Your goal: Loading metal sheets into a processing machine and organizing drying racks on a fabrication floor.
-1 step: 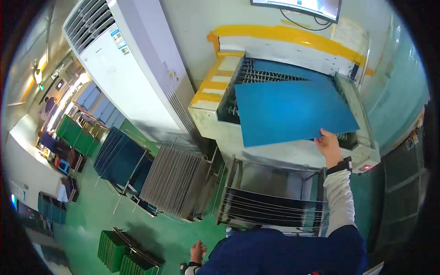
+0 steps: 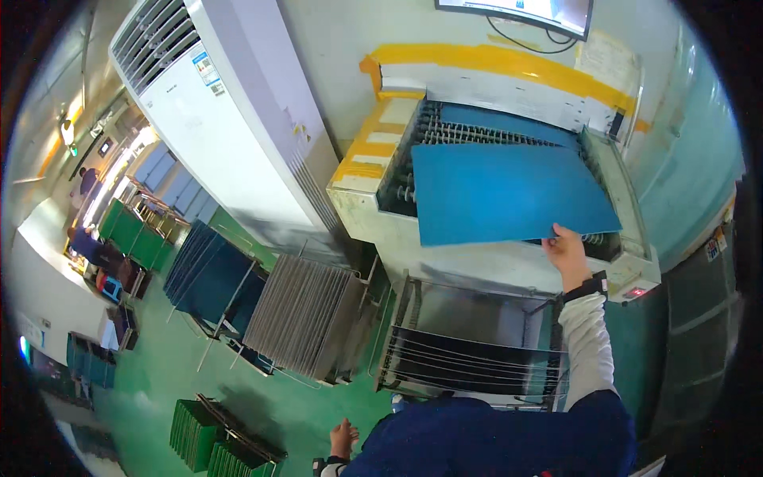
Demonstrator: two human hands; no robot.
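My right hand [image 2: 565, 253] grips the near edge of a flat blue panel [image 2: 509, 195], thumb on top and the other fingers mostly hidden under it. The panel lies slanted over the roller bed [image 2: 445, 127] of a cream-coloured conveyor machine [image 2: 477, 258]. Behind it, a second blue panel [image 2: 509, 123] rests on the rollers, partly covered. Low in the view, my left hand [image 2: 343, 439] hangs beside my body, away from the machine. Its fingers are loosely bent and apart, with nothing in them.
Below the machine stands a metal rack [image 2: 477, 350] with wires across it. To its left are a rack of closely set grey plates [image 2: 302, 314] and dark blue panels [image 2: 211, 274]. Green panels [image 2: 195, 433] stand at lower left. A tall white air conditioner [image 2: 230, 119] borders the machine.
The held blue panel has shifted slightly: its near left corner sits higher and farther from me, and more rollers show behind it. My right hand stays on its edge; my left hand is nearly still.
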